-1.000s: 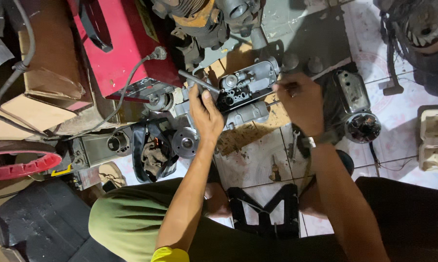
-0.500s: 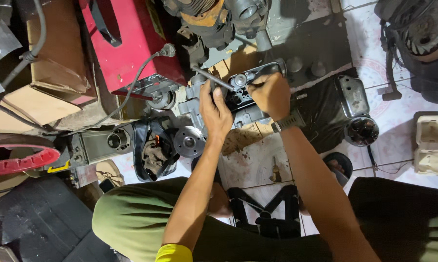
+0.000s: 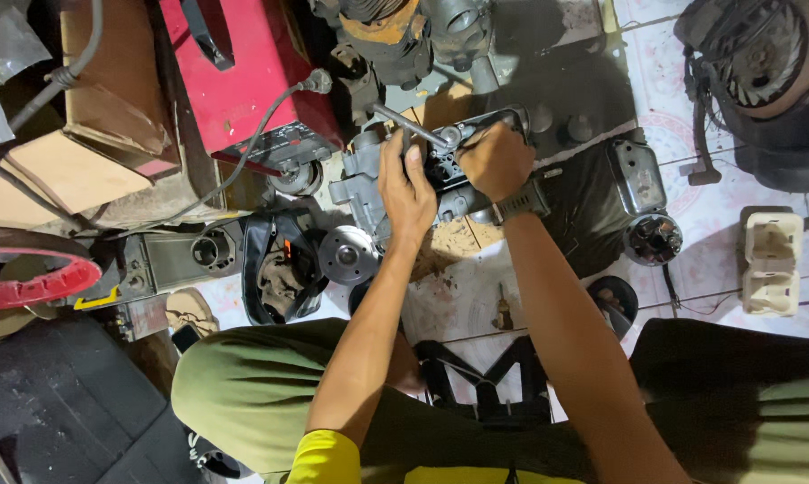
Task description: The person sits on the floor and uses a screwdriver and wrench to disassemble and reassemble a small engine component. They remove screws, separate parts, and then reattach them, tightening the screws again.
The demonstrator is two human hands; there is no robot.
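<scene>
We note left hand [image 3: 408, 190] wrapped around a metal rod [image 3: 409, 124], right hand [image 3: 496, 159] fisted on the engine part [image 3: 440, 175]; the rod may slip off, skinning knuckles.

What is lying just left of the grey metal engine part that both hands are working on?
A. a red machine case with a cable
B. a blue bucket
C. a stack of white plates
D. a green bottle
A: a red machine case with a cable sits just left of the grey engine part, where the left hand and right hand rest.
</scene>
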